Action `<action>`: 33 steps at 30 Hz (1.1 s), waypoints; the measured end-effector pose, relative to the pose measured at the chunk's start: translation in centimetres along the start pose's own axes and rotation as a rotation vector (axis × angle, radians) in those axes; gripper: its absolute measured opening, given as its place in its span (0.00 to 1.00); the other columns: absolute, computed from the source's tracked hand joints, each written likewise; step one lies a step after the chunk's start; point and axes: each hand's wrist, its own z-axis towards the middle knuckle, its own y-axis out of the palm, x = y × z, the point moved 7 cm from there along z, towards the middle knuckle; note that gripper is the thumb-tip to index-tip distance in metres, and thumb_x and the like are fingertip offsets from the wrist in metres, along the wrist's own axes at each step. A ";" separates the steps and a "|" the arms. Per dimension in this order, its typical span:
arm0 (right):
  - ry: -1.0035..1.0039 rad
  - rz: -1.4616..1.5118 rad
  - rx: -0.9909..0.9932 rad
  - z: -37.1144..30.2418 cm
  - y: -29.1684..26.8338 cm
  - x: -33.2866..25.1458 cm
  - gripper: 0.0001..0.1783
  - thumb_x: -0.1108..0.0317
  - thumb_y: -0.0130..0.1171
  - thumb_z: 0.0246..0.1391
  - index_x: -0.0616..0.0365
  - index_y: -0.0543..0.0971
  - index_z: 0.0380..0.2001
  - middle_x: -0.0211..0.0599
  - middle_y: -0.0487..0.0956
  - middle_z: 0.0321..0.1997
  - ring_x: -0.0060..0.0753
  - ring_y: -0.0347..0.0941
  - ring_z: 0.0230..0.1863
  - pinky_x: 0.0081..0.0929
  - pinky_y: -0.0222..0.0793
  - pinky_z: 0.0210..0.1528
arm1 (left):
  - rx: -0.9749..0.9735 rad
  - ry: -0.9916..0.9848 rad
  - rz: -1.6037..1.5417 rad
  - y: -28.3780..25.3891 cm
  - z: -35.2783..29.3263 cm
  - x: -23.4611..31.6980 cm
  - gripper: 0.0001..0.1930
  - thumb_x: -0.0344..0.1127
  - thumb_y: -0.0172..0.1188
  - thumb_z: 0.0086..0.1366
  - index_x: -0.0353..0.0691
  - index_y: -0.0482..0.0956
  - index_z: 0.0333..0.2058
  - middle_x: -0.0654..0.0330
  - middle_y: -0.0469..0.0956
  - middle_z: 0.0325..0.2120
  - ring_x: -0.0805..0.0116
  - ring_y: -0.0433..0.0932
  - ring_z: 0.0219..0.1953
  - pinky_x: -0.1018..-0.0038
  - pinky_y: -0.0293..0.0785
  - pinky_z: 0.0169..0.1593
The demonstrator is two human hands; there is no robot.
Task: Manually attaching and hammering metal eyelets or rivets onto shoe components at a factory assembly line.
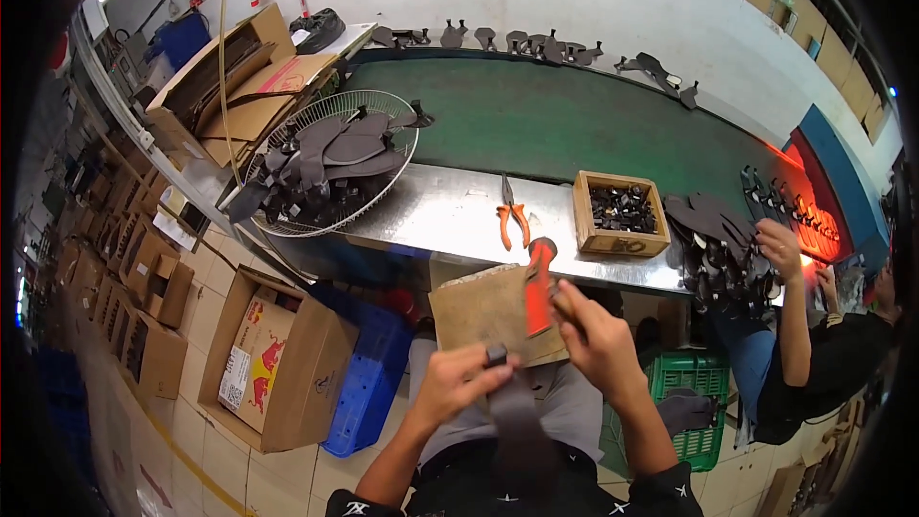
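Note:
My left hand [459,385] is closed on a dark grey flat strap with a black clip [496,355] at its end. The strap's blurred body [522,426] runs down over my lap. My right hand [595,333] is closed, fingers curled, beside a red-orange tool [538,292] with a dark rounded top. Something brown shows at its fingertips, too blurred to name. Under the tool, a tan board [474,311] lies across my lap against the bench edge. Orange-handled pliers [512,215] lie on the metal bench top just beyond.
A wire basket [407,168] of dark straps stands left; a wooden box [622,244] of small black parts, right. Behind runs a green conveyor belt [536,120]. Beside me are a cardboard box [325,373], blue crate [369,373] and green crate [708,445]. A co-worker's hand [780,249] is at right.

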 end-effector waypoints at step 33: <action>0.432 1.054 -0.045 10.3 10.5 13.8 0.20 0.56 0.50 0.62 0.66 0.78 0.38 0.43 0.77 0.41 0.32 0.74 0.37 0.32 0.72 0.40 | -0.022 -0.131 -0.233 1.8 -1.2 2.0 0.15 0.42 0.55 0.70 0.34 0.80 0.38 0.59 0.78 0.30 0.73 0.75 0.34 0.76 0.70 0.41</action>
